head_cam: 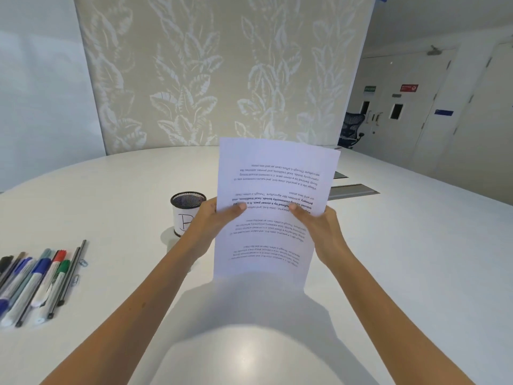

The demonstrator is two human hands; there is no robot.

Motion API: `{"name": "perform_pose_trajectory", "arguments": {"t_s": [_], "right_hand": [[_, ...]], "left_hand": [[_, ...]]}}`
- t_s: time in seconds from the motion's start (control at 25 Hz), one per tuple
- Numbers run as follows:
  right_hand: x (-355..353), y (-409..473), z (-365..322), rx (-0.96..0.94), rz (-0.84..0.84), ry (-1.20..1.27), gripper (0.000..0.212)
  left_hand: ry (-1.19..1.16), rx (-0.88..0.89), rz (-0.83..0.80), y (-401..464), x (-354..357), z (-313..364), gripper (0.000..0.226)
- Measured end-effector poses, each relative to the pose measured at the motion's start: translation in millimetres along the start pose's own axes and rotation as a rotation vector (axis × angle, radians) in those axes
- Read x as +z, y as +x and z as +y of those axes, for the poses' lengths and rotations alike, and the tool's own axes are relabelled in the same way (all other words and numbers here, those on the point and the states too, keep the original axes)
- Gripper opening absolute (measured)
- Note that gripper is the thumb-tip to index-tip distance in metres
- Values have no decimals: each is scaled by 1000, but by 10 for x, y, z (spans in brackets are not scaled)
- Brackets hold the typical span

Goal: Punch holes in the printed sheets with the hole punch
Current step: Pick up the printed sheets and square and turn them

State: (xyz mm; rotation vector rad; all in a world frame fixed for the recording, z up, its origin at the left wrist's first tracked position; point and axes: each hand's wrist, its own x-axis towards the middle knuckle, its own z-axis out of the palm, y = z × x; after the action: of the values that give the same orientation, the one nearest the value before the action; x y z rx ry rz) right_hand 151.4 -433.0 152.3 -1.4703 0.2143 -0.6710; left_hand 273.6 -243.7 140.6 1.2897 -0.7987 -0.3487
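Here, nearest the camera, two bare forearms reach fwd over a smooth, glossy white worktop (402, 245) w/ a curved far edge. To the left lies a loose row of markers and pens (36, 282): plastic barrels w/ blue, red, green and black caps, plus thin dark pens, and two small wire paper clips (79, 270) just beside them. The left hand (213, 218) and right hand (319, 226) are both closed on the printed sheets (273, 207), thumbs pressed on the front, fingers hidden behind; the thin white paper is held up off the worktop, near upright, its text upside down. Just behind the left hand stands a round black mesh cup (186, 209) w/ a white paper label; contents can't be made out. Beyond stands a pale leaf-patterned panel (222, 70).
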Motion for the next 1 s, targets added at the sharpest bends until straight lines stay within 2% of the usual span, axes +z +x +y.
{"name": "perform_pose_trajectory", "arguments": {"t_s": [0.28,0.52,0.6,0.68,0.76,0.84,0.92,1.0], "right_hand": [[-48,103,-16,-40,3,91,17],[-91,-23,458,76,-36,-72,12],[-114,-25,501,91,-30,-103,13],[-175,42,412,70,-21,-170,19],[-284,150,234,40,-36,-273,26],[-404,263,-20,-6,-92,-427,22],[-460,369,-290,-39,-171,-636,15],[-452,469,-518,-80,-262,-909,7]], "left_hand": [[-81,14,-3,82,103,42,27],[-99,-169,128,19,44,-315,29],[-85,-152,128,41,24,-308,30],[-19,-59,160,116,-13,-195,43],[215,93,301,212,-96,-17,72],[698,294,453,328,-229,202,92],[988,386,367,377,-255,463,97],[1004,296,147,408,-238,669,85]]}}
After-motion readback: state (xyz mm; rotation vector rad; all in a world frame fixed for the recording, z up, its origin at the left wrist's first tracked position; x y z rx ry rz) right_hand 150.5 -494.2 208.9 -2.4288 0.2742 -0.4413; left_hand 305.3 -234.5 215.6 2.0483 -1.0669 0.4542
